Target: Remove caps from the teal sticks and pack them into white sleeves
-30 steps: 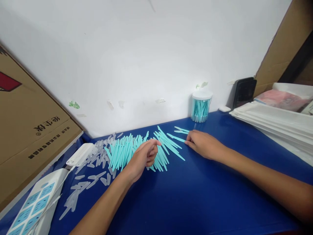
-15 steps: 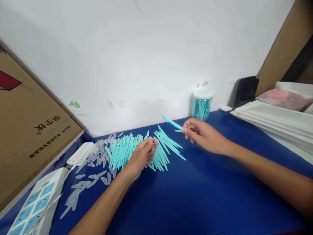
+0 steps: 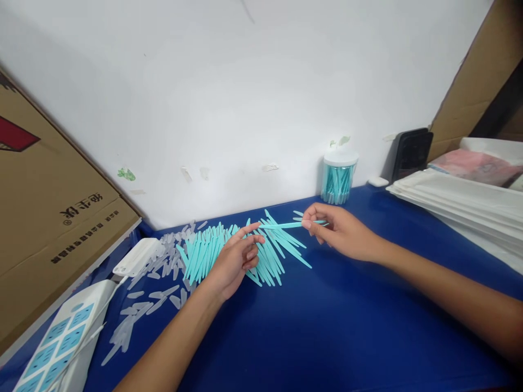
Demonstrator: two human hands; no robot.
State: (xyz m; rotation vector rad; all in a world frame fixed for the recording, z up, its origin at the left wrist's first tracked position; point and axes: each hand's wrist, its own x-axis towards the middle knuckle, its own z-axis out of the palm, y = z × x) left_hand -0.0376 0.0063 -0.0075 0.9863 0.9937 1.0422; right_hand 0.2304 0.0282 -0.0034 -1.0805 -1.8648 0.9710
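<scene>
Between the thumb and fingers of my right hand (image 3: 341, 231) is a turquoise eyebrow razor (image 3: 284, 225), held nearly level and pointing left. Its far end reaches the fingertip of my left hand (image 3: 237, 258); whether they touch I cannot tell. The left index finger is stretched out, apart from the thumb, while the other fingers are loosely bent. Beneath and around the left hand lies a spread of turquoise razors (image 3: 203, 253), partly covered by it. Many translucent blade caps (image 3: 157, 295) are scattered to the left of them.
A lidded clear jar (image 3: 338, 177) full of turquoise razors stands by the wall. A power strip (image 3: 92, 310) and a white device (image 3: 137, 256) lie at left beside a cardboard box (image 3: 53, 218). At right are stacked white packets (image 3: 457, 201), a black object (image 3: 412, 154) and a small white case (image 3: 378, 181).
The razor in my right hand has swung from slanting up to nearly level, its tip now by my left hand. My left index finger has straightened away from the thumb.
</scene>
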